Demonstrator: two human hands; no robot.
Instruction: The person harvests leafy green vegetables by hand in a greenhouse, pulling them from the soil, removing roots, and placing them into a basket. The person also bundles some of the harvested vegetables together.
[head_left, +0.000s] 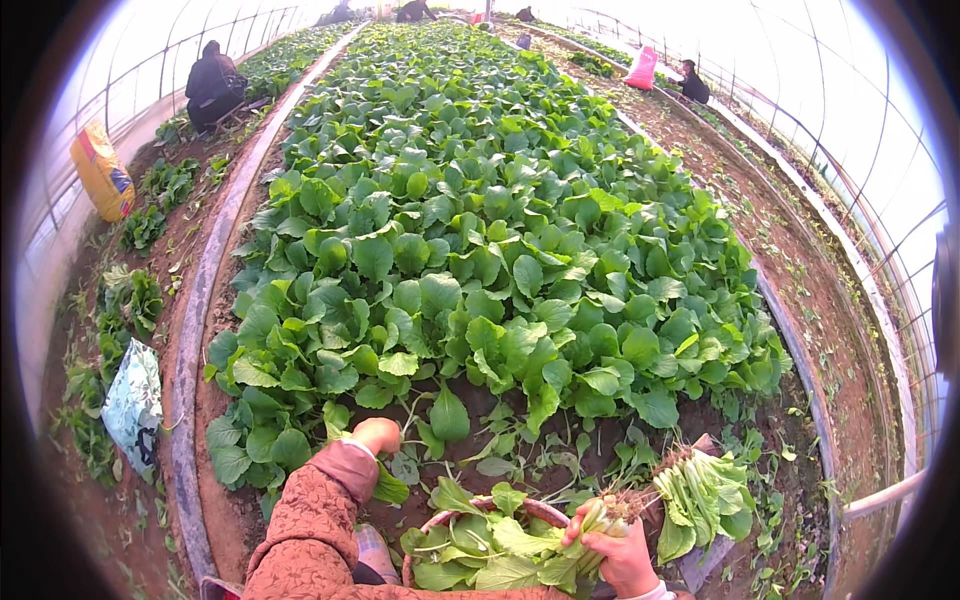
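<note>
My right hand (619, 555) is closed around the stems of a bunch of leafy greens (532, 551), whose muddy roots point up to the right. Its leaves spread over a round basket (551, 512) at the bottom centre. My left hand (377, 436) reaches to the near edge of a dense bed of leafy greens (450, 292), among leaves at its lower left; its fingers are partly hidden, and what they grip is not plain. Another bunch of pulled greens (705, 499), roots up, lies to the right of my right hand, on a wooden board (705, 562).
Pale edging strips (196, 375) flank the bed inside a plastic greenhouse. At left lie a light blue patterned bag (135, 405), heaps of greens (135, 300) and a yellow sack (103, 172). A pink sack (642, 69) stands far right. Co-workers (214, 86) crouch farther off.
</note>
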